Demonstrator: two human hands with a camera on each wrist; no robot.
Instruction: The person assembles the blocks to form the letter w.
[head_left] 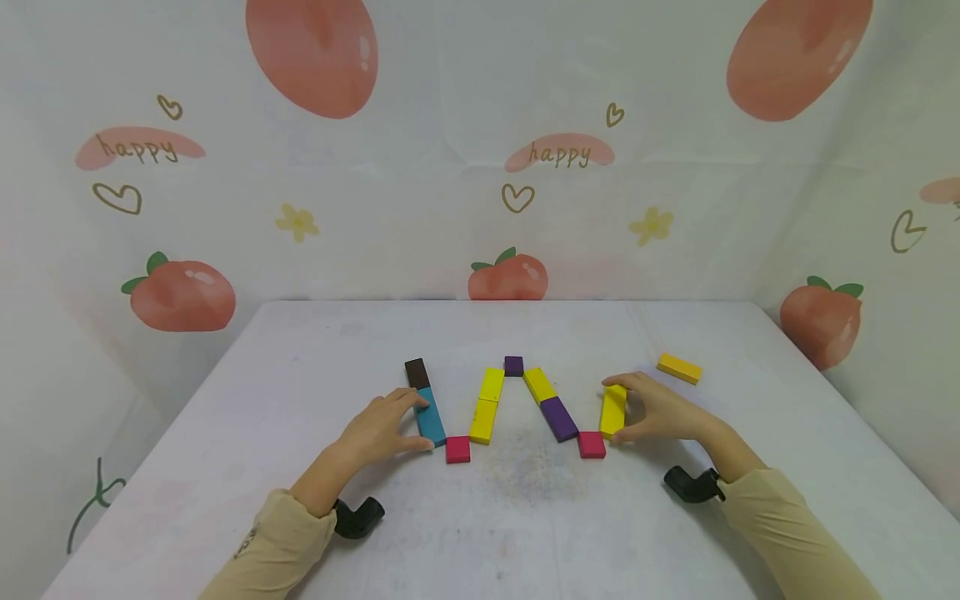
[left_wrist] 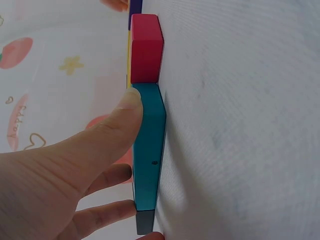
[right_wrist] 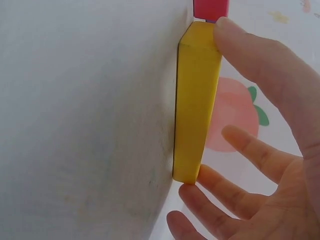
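Observation:
My left hand (head_left: 382, 429) is at a blue block (head_left: 431, 417); its thumb touches the near end and its fingers rest along the left side toward the far end. In the left wrist view, the blue block (left_wrist: 150, 145) meets a red block (left_wrist: 146, 50) at one end and a dark block (left_wrist: 145, 221) at the other. My right hand (head_left: 660, 408) pinches a yellow block (head_left: 613, 410) lengthwise, thumb at the near end and fingers at the far end. That yellow block (right_wrist: 195, 105) lies flat on the table beside a red square block (head_left: 592, 445).
Between the hands, yellow blocks (head_left: 487, 402), a small purple block (head_left: 513, 366), another yellow block (head_left: 539, 385) and a long purple block (head_left: 559, 418) continue the zigzag. A loose orange-yellow block (head_left: 679, 368) lies at the back right of the white table (head_left: 495, 533).

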